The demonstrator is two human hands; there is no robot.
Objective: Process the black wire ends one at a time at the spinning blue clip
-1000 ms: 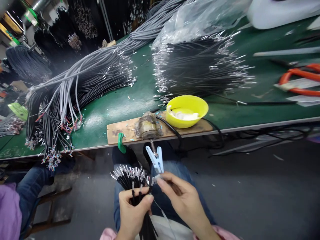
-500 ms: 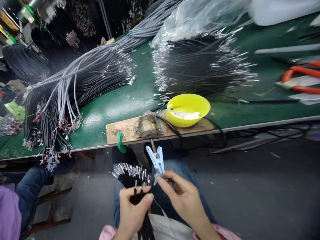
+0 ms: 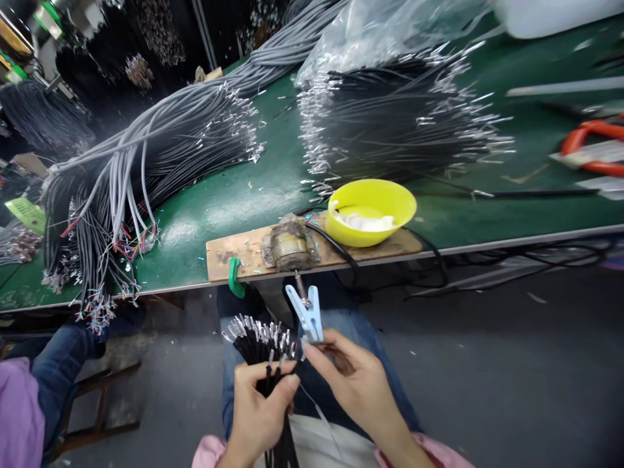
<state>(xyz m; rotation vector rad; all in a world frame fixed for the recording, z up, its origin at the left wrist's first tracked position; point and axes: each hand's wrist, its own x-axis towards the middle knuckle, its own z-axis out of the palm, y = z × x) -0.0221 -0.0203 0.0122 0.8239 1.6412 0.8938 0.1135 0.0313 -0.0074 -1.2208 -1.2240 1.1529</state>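
The green worktop (image 3: 234, 201) has slid a little lower and to the right in my view over the last second, so it is my head that has tipped, not the bench that has moved. Everything on it lies as it did. The grey cable bundle (image 3: 146, 149) sprawls well to the left of the yellow bowl (image 3: 371, 211), its stripped ends hanging over the worktop edge. The stack of black wires (image 3: 390, 130) sits just behind the bowl, half under clear plastic. The bowl rests on the wooden board (image 3: 238, 250), beside the small motor (image 3: 288, 246) at the board's middle.

Below the motor, the blue clip (image 3: 307, 313) hangs from its shaft, in the same place as before. My black wire bunch (image 3: 260, 344) is in my lap, below and left of the bowl, with its tinned tips fanned upward. It has barely shifted.

My left hand (image 3: 258, 416) is still closed around the bunch, thumb and forefinger pressing two wires up out of it. My right hand (image 3: 355, 390) has crept slightly up toward the clip; its thumb and forefinger are pinched together at the clip's lower end, seemingly on one wire tip, though that tip is too small to make out. I judge the work is mid-cycle, one wire at the clip.
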